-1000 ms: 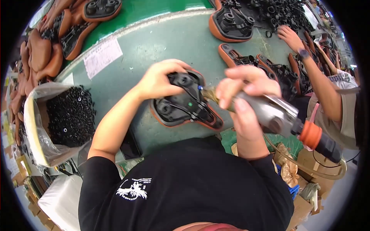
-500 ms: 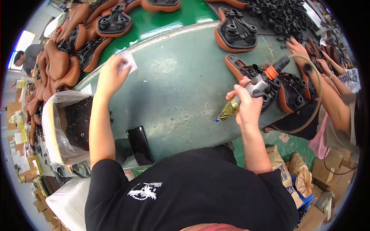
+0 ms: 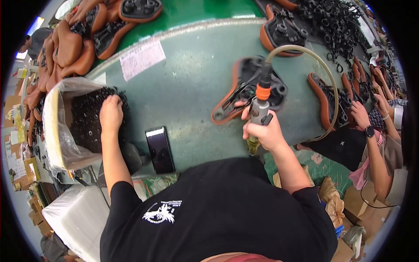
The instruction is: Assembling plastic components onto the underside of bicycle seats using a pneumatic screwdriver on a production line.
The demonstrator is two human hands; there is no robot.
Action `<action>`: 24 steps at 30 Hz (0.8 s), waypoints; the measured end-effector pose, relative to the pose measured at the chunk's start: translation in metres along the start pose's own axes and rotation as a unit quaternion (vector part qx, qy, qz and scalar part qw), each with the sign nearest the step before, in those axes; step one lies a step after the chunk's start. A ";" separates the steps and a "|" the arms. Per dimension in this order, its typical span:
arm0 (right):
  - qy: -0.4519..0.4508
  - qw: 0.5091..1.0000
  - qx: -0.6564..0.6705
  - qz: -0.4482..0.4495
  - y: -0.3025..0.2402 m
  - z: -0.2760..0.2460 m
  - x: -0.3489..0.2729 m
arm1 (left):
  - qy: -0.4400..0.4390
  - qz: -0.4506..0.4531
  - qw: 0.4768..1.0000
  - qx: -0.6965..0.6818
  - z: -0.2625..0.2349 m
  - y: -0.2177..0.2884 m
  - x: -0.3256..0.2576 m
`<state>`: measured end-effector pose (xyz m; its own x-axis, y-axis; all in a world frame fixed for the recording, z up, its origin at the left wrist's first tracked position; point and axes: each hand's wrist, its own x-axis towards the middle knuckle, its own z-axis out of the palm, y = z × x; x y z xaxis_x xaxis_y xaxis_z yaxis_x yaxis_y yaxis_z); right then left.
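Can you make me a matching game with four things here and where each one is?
Things:
1. Grey handheld tool with an orange ring
2. Black rectangular phone
3. Pale paper sheet with writing
4. Heap of tiny black parts

Places:
A. On the smooth green table, near the black shirt
B. By the left hand
C. In the right hand
D. On the table, near the piled brown saddles

Pairs: 1-C, 2-A, 3-D, 4-B

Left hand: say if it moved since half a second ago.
Yes: the left hand moved from the paper sheet, leftward and bodyward, to the parts box.
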<state>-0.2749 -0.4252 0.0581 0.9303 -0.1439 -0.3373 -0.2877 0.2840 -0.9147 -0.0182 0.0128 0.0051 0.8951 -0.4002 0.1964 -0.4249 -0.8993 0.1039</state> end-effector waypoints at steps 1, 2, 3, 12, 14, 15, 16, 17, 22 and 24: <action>-0.001 1.000 -0.001 0.014 0.000 -0.002 -0.009 | -0.003 0.005 1.000 0.003 -0.003 0.002 0.002; -0.034 0.998 -0.037 0.031 0.000 -0.005 -0.017 | 0.018 -0.010 1.000 0.000 -0.004 0.005 0.001; -0.069 0.994 -0.073 0.046 -0.003 -0.010 -0.023 | 0.040 -0.025 0.999 -0.003 -0.005 0.011 0.002; 0.005 0.983 0.013 -0.182 -0.042 -0.033 -0.070 | -0.117 -0.165 0.518 -0.831 -0.025 0.173 -0.034; -0.071 0.936 0.063 -0.337 -0.061 -0.021 -0.061 | -0.180 -0.175 0.411 -0.876 -0.029 0.211 -0.048; -0.093 0.911 0.089 -0.391 -0.071 -0.007 -0.058 | -0.213 -0.166 0.367 -0.890 -0.031 0.228 -0.053; -0.107 0.893 0.088 -0.428 -0.078 0.006 -0.054 | -0.244 -0.133 0.341 -0.898 -0.027 0.242 -0.058; -0.123 0.874 0.088 -0.463 -0.086 0.015 -0.051 | -0.270 -0.098 0.298 -0.910 -0.024 0.254 -0.061; -0.170 0.863 0.041 -0.474 -0.098 0.021 -0.045 | -0.280 -0.043 0.253 -0.925 -0.028 0.291 -0.067; -0.179 0.855 0.031 -0.486 -0.093 0.020 -0.038 | -0.267 -0.023 0.282 -0.921 -0.024 0.290 -0.065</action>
<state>-0.2790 -0.4268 0.1604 0.7367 -0.0433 0.6748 0.6625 0.2464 -0.7074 -0.2034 -0.2177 0.0460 0.5896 -0.8071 0.0300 0.6795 0.5157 0.5219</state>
